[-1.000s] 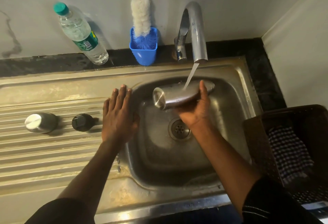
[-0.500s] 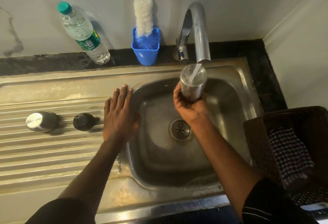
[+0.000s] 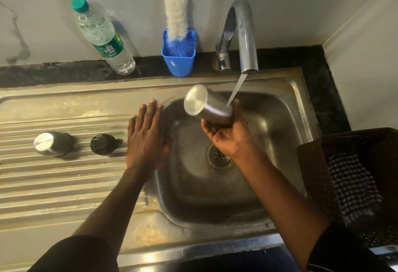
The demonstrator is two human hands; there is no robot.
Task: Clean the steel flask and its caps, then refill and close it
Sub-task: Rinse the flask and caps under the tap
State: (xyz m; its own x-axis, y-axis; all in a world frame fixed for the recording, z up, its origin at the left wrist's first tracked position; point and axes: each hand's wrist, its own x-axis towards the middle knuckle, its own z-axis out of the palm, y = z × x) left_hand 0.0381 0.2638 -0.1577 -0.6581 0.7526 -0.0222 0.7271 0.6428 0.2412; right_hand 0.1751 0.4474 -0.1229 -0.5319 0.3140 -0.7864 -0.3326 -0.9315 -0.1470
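My right hand (image 3: 228, 136) grips the steel flask (image 3: 206, 106) over the sink basin (image 3: 275, 120), tilted with its flat bottom up and to the left. Water from the tap (image 3: 245, 34) runs onto the flask beside my fingers. The flask's mouth is hidden behind my hand. My left hand (image 3: 146, 138) lies flat, fingers straight, on the basin's left rim. On the ribbed drainboard (image 3: 53, 185) stand the steel cap (image 3: 51, 143) and the black inner cap (image 3: 103, 144), left of my left hand.
A plastic water bottle (image 3: 103, 36) leans on the back wall. A blue holder (image 3: 178, 56) with a white bottle brush (image 3: 177, 13) stands beside the tap. A dark basket (image 3: 318, 174) holding a checked cloth (image 3: 353, 187) sits at the right.
The flask went from lying sideways under the stream, to bottom-up beneath it, to tilted with its bottom toward the left now. My left hand has stayed on the rim.
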